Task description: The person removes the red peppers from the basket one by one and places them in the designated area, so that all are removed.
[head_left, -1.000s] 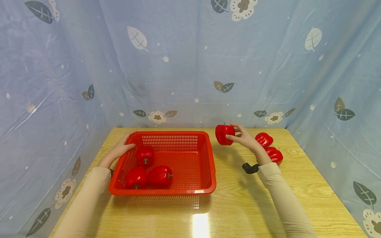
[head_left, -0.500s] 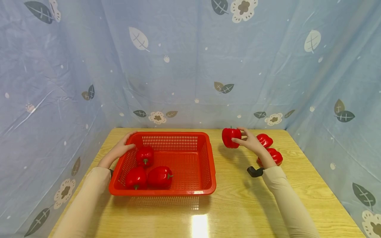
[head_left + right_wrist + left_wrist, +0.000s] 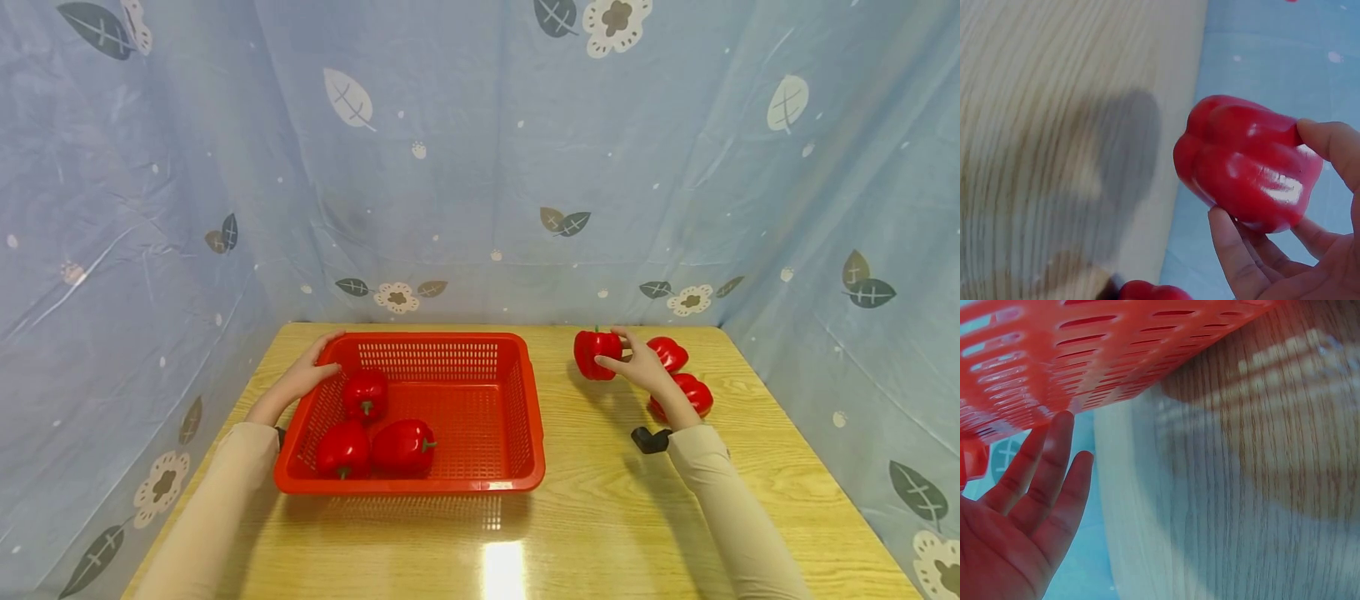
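A red bell pepper point(image 3: 597, 355) with a green stem hangs above the table, right of the red plastic basket point(image 3: 408, 484). My right hand point(image 3: 637, 364) holds it from the right, thumb on one side and fingers on the other. In the right wrist view the pepper point(image 3: 1247, 162) is clear of the wood and its shadow lies apart. My left hand point(image 3: 303, 375) grips the basket's left rim near the far corner, thumb over the rim. The left wrist view shows its fingers point(image 3: 1054, 462) against the outside wall; its thumb is hidden there. Three red peppers point(image 3: 365, 394) lie inside the basket's left part.
Two more red peppers, one farther back point(image 3: 667, 353) and one nearer point(image 3: 692, 395), lie on the wooden table point(image 3: 600, 517) beside my right forearm. A blue patterned curtain point(image 3: 465, 167) stands behind the table and along both sides.
My right hand has carried the pepper to the right and lower, away from the basket. The left hand, the basket and the peppers in it have stayed put.
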The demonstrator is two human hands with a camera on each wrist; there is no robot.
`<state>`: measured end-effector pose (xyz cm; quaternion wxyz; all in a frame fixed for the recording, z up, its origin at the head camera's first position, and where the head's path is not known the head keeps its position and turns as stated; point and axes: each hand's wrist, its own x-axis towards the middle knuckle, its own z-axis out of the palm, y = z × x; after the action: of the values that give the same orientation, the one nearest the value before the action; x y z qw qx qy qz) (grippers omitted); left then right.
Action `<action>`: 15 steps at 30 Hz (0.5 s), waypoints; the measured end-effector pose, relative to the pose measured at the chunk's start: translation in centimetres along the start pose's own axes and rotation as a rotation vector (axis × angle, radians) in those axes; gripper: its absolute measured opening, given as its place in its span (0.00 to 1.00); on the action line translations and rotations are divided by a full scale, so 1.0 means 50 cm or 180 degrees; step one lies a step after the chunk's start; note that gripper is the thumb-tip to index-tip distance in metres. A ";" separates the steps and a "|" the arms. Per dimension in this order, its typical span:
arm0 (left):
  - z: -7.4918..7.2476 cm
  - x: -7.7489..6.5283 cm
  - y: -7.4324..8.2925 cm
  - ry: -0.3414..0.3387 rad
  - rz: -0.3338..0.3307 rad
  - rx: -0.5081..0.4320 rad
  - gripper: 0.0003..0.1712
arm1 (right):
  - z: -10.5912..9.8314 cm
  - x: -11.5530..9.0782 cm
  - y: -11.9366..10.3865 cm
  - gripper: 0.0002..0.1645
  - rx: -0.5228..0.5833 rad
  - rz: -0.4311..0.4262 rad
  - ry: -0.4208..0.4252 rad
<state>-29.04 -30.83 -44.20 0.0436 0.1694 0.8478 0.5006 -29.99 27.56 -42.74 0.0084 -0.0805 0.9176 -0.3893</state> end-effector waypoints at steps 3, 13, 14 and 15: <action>0.000 0.002 0.001 0.0017 0.0003 0.0012 0.38 | 0.001 0.002 0.007 0.47 -0.0091 0.0007 0.0065; -0.006 0.005 -0.012 -0.0017 0.0330 -0.0125 0.37 | 0.006 0.011 0.031 0.46 -0.0236 -0.0105 0.0157; -0.007 0.005 -0.012 -0.0028 0.0349 -0.0122 0.36 | 0.006 0.012 0.034 0.46 -0.0256 -0.0119 0.0171; -0.006 0.006 -0.012 -0.0013 0.0324 -0.0109 0.36 | 0.007 0.013 0.036 0.46 -0.0270 -0.0126 0.0181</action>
<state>-29.53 -31.26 -44.51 0.0227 0.2126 0.8293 0.5163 -30.87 28.46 -44.23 -0.0288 -0.0878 0.9313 -0.3523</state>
